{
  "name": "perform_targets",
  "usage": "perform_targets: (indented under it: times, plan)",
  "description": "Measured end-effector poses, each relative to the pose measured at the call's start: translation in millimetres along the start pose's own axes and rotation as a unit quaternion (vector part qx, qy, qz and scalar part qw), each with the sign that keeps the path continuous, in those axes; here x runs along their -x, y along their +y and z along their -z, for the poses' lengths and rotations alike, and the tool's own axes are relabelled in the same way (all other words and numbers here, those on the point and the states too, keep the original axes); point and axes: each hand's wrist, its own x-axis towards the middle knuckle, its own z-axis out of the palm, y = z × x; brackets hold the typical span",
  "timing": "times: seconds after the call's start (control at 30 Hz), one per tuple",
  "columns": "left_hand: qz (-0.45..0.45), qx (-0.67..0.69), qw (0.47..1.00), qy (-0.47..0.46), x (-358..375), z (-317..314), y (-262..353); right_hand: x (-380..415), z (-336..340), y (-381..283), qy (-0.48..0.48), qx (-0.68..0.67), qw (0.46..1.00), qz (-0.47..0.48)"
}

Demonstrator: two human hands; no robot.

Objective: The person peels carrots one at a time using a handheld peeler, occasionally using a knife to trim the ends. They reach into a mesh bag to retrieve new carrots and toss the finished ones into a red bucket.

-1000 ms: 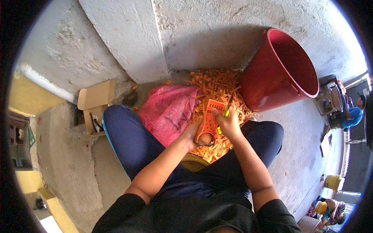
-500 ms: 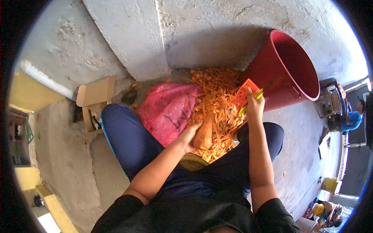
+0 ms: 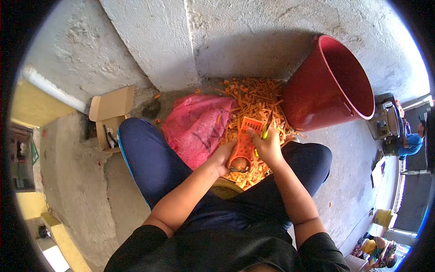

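My left hand is closed round a large carrot, held between my knees over a heap of peelings. My right hand grips an orange plastic peeler, whose wide head lies over the carrot. A knife with a yellow-green handle is also held in that hand, its dark blade pointing away from me. The carrot peelings spread beyond my hands. To the left of them lies a pink mesh sack. Below my left hand shows part of a yellow container.
A big red bucket leans, tilted, by the wall at the right. An open cardboard box sits beyond my left knee. At far right are a person in blue, another person and a yellow bucket.
My right hand has moved left and toward me, bringing the peeler from above the peelings onto the carrot. The left hand keeps its hold on the carrot.
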Motion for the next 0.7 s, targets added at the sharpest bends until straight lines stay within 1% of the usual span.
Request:
perform_targets:
  times: [0.07, 0.1, 0.13, 0.2, 0.23, 0.27, 0.33, 0.4, 0.43, 0.47, 0.5, 0.53, 0.6, 0.63, 0.7]
  plan:
    - [0.007, -0.046, 0.998, -0.043, -2.3, 8.3, 0.5, -6.7, 4.1, 9.5, 0.040, 0.025, 0.999, 0.022]
    - [0.020, -0.053, 0.997, -0.045, 1.4, 8.7, 0.0, -19.0, 14.1, 30.9, 0.075, 0.074, 0.992, 0.072]
    - [0.034, -0.059, 0.997, -0.047, 7.2, 8.4, -2.0, -31.0, 24.6, 40.1, 0.142, 0.051, 0.987, 0.060]
    - [0.052, -0.046, 0.996, -0.056, 10.4, 11.1, -6.3, -54.8, 50.4, 51.2, 0.214, 0.044, 0.975, 0.049]
    - [0.057, -0.026, 0.996, -0.063, 8.1, 15.4, -8.7, -58.7, 59.6, 43.8, 0.243, 0.099, 0.964, 0.037]
    - [0.062, -0.008, 0.996, -0.070, 6.4, 17.8, -10.0, -62.2, 68.6, 49.5, 0.230, 0.003, 0.973, -0.016]
    - [0.064, 0.010, 0.996, -0.064, 9.8, 10.5, -2.2, -58.9, 66.7, 44.3, 0.229, 0.033, 0.973, 0.023]
    - [0.057, 0.025, 0.997, -0.051, 13.8, -1.3, 5.8, -41.2, 49.3, 31.2, 0.153, -0.059, 0.986, 0.001]
    - [0.052, 0.031, 0.997, -0.041, 15.4, -8.7, 7.6, -31.6, 35.4, 24.3, 0.134, -0.106, 0.985, -0.010]
    - [0.049, 0.035, 0.998, -0.030, 16.1, -11.5, 9.2, -21.5, 25.2, 16.7, 0.101, -0.107, 0.988, -0.037]
    - [0.084, 0.059, 0.976, -0.192, 2.7, 14.6, 8.9, -12.7, 16.1, 4.8, 0.066, -0.117, 0.990, -0.037]
    - [0.060, 0.065, 0.986, -0.143, 5.2, 9.9, 9.1, -6.9, 8.2, 4.3, 0.033, -0.149, 0.987, -0.039]
    - [0.015, 0.078, 0.996, -0.047, 9.0, -2.9, 7.2, -2.8, 3.0, 0.8, -0.001, -0.072, 0.997, 0.028]
    - [0.001, 0.073, 0.996, -0.052, 3.0, 4.5, 5.8, -1.0, 2.9, -4.1, -0.025, -0.068, 0.997, -0.011]
    - [0.013, 0.085, 0.995, -0.054, 0.5, 5.6, 4.0, 0.6, -1.4, -4.7, -0.018, -0.094, 0.995, -0.008]
